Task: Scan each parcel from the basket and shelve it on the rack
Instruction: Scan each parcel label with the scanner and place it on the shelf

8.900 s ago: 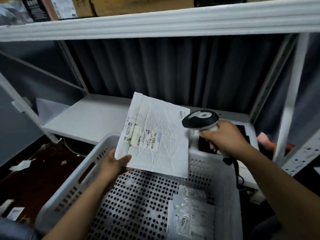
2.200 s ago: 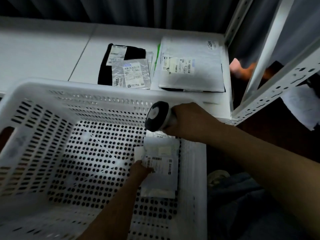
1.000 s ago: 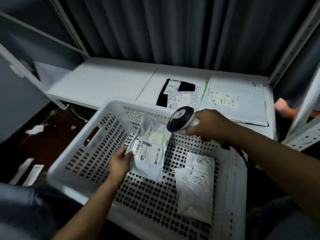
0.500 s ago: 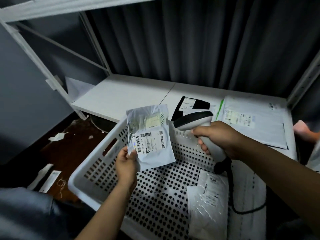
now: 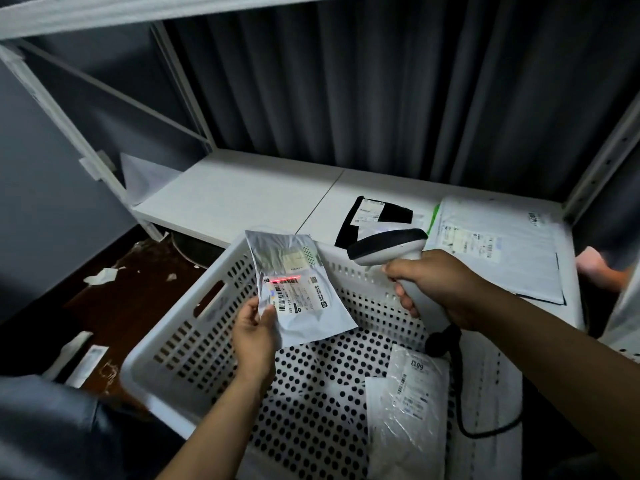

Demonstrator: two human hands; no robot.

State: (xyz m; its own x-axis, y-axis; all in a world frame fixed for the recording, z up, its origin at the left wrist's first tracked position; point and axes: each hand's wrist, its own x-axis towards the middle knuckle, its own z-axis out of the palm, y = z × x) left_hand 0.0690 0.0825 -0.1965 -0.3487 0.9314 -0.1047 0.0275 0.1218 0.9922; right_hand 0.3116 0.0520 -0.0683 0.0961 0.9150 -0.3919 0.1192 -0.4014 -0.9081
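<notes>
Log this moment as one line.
step: scanning | left hand: holds grey parcel | right hand: grips scanner, red line on label

Left hand (image 5: pixel 254 337) is raised, bare forearm extended from below; a grey mailer (image 5: pixel 304 317) is pinched at its lower left edge by thumb and fingers. A scanner (image 5: pixel 388 245) handle is gripped by the right hand (image 5: pixel 440 289), fingers wrapped round it.

The grey parcel (image 5: pixel 301 306) is crinkled glossy plastic film with a matt paper label. The basket (image 5: pixel 194 327) is matt white perforated plastic. The scanner (image 5: pixel 388 245) is smooth plastic. The far shelf (image 5: pixel 242 199) looks matt white; the curtain (image 5: pixel 346 91) is pleated cloth.
</notes>
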